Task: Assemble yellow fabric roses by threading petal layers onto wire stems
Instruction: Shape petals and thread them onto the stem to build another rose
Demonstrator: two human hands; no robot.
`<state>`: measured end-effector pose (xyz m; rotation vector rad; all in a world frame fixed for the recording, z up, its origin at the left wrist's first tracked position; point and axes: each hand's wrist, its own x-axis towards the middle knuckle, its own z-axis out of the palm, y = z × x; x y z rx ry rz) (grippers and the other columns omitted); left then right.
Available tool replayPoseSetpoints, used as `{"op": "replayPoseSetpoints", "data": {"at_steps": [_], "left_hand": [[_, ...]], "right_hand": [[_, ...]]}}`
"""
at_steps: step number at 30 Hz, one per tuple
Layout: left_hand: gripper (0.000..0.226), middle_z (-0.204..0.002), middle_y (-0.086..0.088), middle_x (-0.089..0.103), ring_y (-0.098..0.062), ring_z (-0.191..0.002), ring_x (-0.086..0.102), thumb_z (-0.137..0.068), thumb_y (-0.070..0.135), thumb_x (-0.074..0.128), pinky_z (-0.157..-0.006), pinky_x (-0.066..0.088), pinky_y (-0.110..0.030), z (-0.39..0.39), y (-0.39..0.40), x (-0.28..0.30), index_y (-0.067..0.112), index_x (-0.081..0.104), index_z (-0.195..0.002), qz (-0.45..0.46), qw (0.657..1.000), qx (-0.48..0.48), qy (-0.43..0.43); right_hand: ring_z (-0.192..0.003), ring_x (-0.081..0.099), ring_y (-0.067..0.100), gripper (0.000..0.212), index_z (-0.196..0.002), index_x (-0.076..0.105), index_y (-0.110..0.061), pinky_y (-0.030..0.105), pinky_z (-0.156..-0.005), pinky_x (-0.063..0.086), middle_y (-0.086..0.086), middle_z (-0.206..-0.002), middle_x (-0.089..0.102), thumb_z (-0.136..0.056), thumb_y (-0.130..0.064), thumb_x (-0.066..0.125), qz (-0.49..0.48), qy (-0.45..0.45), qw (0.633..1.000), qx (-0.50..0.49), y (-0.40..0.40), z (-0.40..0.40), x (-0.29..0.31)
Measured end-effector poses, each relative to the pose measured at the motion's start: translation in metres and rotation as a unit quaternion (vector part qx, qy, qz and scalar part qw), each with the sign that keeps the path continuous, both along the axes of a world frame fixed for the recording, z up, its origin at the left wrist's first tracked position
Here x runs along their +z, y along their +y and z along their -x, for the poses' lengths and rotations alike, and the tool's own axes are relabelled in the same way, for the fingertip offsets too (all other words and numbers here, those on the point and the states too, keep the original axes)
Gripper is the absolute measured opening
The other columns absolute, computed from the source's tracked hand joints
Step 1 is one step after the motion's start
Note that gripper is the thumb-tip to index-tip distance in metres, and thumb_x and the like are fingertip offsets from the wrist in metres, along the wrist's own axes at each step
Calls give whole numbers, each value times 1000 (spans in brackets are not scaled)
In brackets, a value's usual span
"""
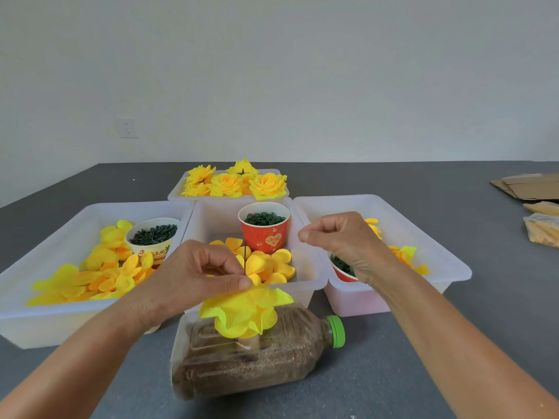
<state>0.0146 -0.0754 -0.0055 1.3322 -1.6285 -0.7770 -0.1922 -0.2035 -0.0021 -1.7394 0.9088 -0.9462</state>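
Wall socket [127,128] low on the pale wall, far left. Flattened cardboard [532,186] on the grey table's [499,313] far right edge — w/ two clear bags [543,229] of yellowish stuff just beside.

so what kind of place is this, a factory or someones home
Probably a home or small-workshop piecework station, not a factory line: a plain gray table against a bare wall with a socket, translucent bins of loose yellow petals, and a bin of finished roses.
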Motion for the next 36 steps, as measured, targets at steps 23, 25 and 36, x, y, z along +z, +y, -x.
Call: {"op": "replayPoseSetpoints", "data": {"at_steps": [23, 25, 36], "left_hand": [[36, -59, 10, 68, 0, -60, 62, -80, -12, 59, -58, 48, -10, -3, -107, -17, 20, 71, -67, -23, 992, 113, -52], [40, -58, 13, 68, 2, -60, 62, -79, -11, 59, -60, 48, -9, -3, -112, -21, 25, 70, -65, -26, 991, 114, -65], [34, -56, 16, 64, 7, -55, 57, -71, -14, 52, -55, 43, -8, -3, -118, -33, 13, 74, -69, 6, 990, 113, -84]], "right_hand": [[-62, 37, 22, 32, -59, 32, -14, 23, -50, 28, 3, -60, 33, -78, -4, 56, 115, 486, 860, -107, -130, -29, -24], [-56, 30, 19, 37, -57, 27, -16, 22, -51, 22, 2, -59, 28, -75, -3, 56, 116, 515, 844, -95, -135, -33, -30], [-108, 52, 21, 16, -104, 55, -20, 34, -83, 31, -1, -112, 57, -91, -23, 45, 186, 640, 740, -89, -161, -53, -54]]}}
